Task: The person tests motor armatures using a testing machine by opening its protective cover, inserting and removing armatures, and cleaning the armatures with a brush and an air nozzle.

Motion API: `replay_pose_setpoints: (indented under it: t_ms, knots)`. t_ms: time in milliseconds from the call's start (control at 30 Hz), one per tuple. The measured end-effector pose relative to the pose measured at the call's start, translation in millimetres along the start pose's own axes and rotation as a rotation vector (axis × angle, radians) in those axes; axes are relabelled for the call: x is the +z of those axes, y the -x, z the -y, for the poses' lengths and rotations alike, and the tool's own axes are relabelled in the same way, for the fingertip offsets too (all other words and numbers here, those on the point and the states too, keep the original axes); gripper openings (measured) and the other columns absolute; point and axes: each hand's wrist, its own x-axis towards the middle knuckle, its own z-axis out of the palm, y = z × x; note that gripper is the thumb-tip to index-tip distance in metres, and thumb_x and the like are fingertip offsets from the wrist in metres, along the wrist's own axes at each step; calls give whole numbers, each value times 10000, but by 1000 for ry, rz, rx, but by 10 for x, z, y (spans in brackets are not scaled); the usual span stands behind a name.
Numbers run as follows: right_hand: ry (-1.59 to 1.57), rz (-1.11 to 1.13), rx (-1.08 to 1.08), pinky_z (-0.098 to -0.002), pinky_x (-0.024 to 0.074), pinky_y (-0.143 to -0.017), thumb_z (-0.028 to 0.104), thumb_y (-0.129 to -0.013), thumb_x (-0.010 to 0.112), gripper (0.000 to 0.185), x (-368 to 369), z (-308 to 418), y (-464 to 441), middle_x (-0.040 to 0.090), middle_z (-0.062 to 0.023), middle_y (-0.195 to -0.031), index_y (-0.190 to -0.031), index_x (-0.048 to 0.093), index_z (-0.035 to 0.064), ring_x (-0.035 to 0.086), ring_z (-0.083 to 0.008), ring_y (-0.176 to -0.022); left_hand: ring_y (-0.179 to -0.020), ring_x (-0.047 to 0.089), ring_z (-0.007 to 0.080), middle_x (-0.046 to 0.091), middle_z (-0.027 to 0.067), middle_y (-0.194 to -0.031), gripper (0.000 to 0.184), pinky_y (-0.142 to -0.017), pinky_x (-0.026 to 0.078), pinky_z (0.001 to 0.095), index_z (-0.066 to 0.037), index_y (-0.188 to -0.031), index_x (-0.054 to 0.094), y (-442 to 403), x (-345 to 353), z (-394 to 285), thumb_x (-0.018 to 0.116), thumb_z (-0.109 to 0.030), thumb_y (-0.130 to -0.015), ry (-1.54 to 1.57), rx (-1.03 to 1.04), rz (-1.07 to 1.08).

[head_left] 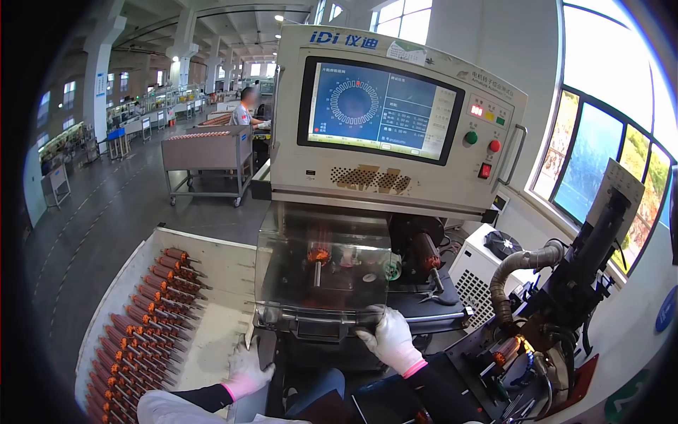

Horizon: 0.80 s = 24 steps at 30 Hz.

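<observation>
Clear cover [357,286], one, against one right hand [389,338]

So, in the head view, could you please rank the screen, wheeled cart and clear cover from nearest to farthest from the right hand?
1. Clear cover: just ahead and left of the right hand.
2. Screen: higher up, above the cover.
3. Wheeled cart: far back, on the left.
</observation>
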Motion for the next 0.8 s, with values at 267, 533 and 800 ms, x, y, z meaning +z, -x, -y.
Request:
replay_pose_setpoints:
  t_ms: [267, 533, 800]
  knots:
    - [-84, -80, 50, -451, 441, -870, 236, -711, 765, 339, -64, 60, -37, 608, -143, -1065, -956, 612, 60, 561, -370, -1003, -1223, 401, 476, 295, 358, -1374, 824, -1006, 376, 504, 26, -1359, 359, -15, 28, -48, 710, -355, -718, -138, 70, -16]
    - [-446, -81, 5, -462, 415, -927, 210, -646, 792, 369, -159, -297, 14, 576, -144, -1119, -931, 601, 73, 542, -348, -1072, -1225, 395, 474, 314, 360, -1364, 790, -988, 389, 496, -4, -1351, 386, -139, -38, -241, 717, -325, -710, -245, -29, 144]
    - [-374, 33, 132, -489, 390, -974, 190, -632, 788, 468, -268, -240, -81, 549, -143, -1165, -1017, 536, 106, 532, -324, -1096, -1156, 479, 399, 447, 287, -1272, 608, -914, 447, 470, -30, -1291, 464, -1062, -33, 510, 667, -283, -776, 798, -151, 573]
